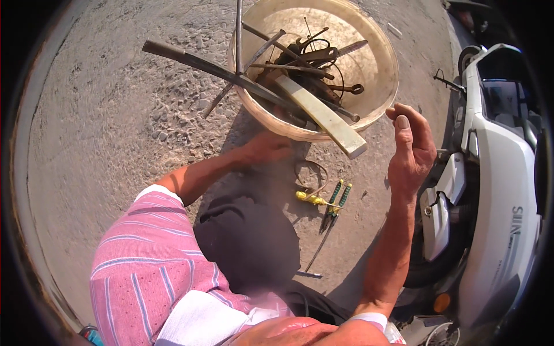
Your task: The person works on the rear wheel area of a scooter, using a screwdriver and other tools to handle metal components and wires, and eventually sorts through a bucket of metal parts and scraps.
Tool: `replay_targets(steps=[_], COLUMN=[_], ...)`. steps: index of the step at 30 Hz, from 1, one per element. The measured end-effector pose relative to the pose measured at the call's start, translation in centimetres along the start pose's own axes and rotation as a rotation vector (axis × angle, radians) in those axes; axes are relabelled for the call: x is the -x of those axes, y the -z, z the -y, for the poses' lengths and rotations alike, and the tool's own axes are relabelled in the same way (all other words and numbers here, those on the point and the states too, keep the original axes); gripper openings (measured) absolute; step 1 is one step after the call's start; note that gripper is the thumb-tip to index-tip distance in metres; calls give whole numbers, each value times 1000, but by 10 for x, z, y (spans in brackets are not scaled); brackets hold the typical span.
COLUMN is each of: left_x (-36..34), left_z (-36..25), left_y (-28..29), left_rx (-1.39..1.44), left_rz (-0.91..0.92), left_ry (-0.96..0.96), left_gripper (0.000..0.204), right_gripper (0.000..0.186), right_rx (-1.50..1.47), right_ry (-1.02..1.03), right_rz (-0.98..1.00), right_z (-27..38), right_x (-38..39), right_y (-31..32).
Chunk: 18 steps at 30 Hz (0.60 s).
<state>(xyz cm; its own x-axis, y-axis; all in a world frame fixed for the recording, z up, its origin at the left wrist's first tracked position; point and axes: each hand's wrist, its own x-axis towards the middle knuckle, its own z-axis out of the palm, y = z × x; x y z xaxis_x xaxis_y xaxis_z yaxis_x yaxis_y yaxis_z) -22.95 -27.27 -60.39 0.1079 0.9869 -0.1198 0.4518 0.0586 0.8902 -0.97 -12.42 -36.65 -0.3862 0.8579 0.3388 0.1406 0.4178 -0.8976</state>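
Note:
A cream plastic bucket (372,63) holds rusty wrenches and rods (311,60), long metal bars (190,57) and a pale flat bar (323,115) jutting over its rim. My left hand (268,147) is at the bucket's near-left underside, fingers shadowed and indistinct. My right hand (412,150) is beside the right rim, fingers loosely bent and apart, holding nothing visible. Below the bucket lie yellow-handled screwdrivers (311,198), green-handled pliers (340,196), a loop of cord (323,170) and a thin T-handled tool (314,259).
Rough concrete ground (115,98) surrounds the bucket. A white scooter (496,184) stands close along my right side, its dark tyre low beside my forearm. My dark-clad knee (248,236) is below my left arm.

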Motion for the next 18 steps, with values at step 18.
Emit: replay_targets(steps=[18], left_x=[5], left_z=[-35], left_y=[12], left_rx=[458], left_rz=[-67], left_ry=[-133], left_gripper=[34], right_gripper=[89], right_rx=[-143], right_ry=[444], right_rz=[634], right_z=[53], right_x=[14], right_y=[-112])
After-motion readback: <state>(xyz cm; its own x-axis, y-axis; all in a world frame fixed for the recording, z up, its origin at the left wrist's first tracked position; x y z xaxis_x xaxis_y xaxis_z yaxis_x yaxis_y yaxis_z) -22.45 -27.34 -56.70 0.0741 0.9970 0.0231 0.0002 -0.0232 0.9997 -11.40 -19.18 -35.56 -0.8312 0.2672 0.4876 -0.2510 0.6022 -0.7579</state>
